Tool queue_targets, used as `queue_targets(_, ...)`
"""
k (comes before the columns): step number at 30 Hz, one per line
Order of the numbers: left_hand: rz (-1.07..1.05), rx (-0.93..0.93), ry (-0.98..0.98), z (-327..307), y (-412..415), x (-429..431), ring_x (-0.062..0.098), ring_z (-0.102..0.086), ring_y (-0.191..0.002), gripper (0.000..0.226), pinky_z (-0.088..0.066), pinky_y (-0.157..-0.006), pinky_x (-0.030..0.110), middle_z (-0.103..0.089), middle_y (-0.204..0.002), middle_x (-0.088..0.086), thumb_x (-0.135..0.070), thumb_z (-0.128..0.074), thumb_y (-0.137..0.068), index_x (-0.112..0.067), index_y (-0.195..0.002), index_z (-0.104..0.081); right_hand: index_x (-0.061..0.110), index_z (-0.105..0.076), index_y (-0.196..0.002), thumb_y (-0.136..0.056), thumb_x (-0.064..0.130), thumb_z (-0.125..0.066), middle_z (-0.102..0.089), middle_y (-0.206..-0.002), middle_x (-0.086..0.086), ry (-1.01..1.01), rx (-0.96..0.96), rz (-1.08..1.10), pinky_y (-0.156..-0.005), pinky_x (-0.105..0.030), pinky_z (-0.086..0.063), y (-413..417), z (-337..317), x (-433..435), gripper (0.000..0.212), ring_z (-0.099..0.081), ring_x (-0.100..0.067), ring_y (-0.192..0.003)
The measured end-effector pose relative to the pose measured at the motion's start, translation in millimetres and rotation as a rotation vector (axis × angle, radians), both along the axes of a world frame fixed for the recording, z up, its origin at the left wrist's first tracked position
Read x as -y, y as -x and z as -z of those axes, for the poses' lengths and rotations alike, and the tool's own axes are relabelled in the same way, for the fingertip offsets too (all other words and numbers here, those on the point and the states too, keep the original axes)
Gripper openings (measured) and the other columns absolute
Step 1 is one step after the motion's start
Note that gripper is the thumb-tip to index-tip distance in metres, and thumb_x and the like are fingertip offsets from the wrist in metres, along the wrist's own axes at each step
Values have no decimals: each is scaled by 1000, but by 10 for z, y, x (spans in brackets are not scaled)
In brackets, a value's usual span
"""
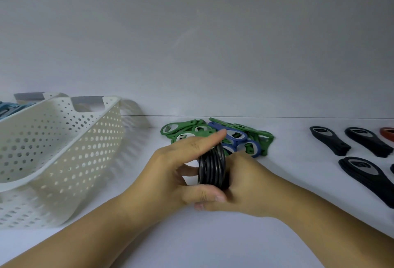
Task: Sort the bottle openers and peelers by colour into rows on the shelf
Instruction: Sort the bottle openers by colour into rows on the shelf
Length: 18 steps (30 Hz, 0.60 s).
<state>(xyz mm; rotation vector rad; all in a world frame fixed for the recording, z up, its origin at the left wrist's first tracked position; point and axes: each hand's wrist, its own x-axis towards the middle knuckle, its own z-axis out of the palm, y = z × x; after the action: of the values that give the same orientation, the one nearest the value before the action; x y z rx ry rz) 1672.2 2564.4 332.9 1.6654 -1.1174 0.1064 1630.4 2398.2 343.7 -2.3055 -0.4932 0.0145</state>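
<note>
While the left hand [181,169] curls round a stack of black bottle openers [212,167], the right hand [249,184] grips the same stack from the other side. The stack is held on edge just above the white shelf [213,246], near the middle of the view. The left forefinger lies stretched over the top of the stack and the left thumb presses in underneath. The right hand's fingers are folded in against the stack's far side, mostly hidden behind it.

Just behind the hands, a loose pile of green and blue openers [215,134] lies against the back of the shelf, the pieces overlapping at mixed angles. To the right, well apart from the pile, three black lots lie flat with their metal mouths toward the back wall: one black opener [329,139], a second black opener [366,141] beside it, and a nearer black stack [366,178]. A red opener [387,133] shows at the right edge, cut off by the frame.

On the left stands a white perforated basket [64,139] with grey handle grips. Over its far rim, at the left edge, some blue pieces [12,107] can be seen inside; whether they are openers or peelers cannot be told. The glossy shelf mirrors the basket's wall below it.
</note>
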Motion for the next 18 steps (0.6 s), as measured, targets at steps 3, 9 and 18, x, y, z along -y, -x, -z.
queue_targets(3, 0, 9, -32, 3, 6, -4, 13, -59, -111, 66, -59, -74, 38, -61, -117, -13, -49, -76, -67, -51, -128, -50, 34, -60, -61, -73, 30, -78, -62, -67, 25, 21, -2, -21, -58, -22, -46, 1, 31, -43, 22, -59, -1, -63)
queue_targets(9, -22, 38, -41, 4, 14, -2, 12, -60, -103, 59, -59, -70, 28, -63, -108, -12, -43, -76, -71, -46, -126, -54, 19, -60, -71, -69, 29, -80, -63, -70, 6, -24, -31, 13, -62, -34, -52, 1, 79, -42, 22, -62, -10, -67)
queue_targets(18, 44, -157, 145, 29, 59, 29, 18, -64, -107, 61, -53, -83, 23, -65, -115, 0, -32, -83, -65, -44, -120, -61, 9, -67, -67, -66, 25, -84, -65, -70, -9, -198, -167, 29, -69, -38, -54, -38, 63, -18, 24, -61, -25, -67)
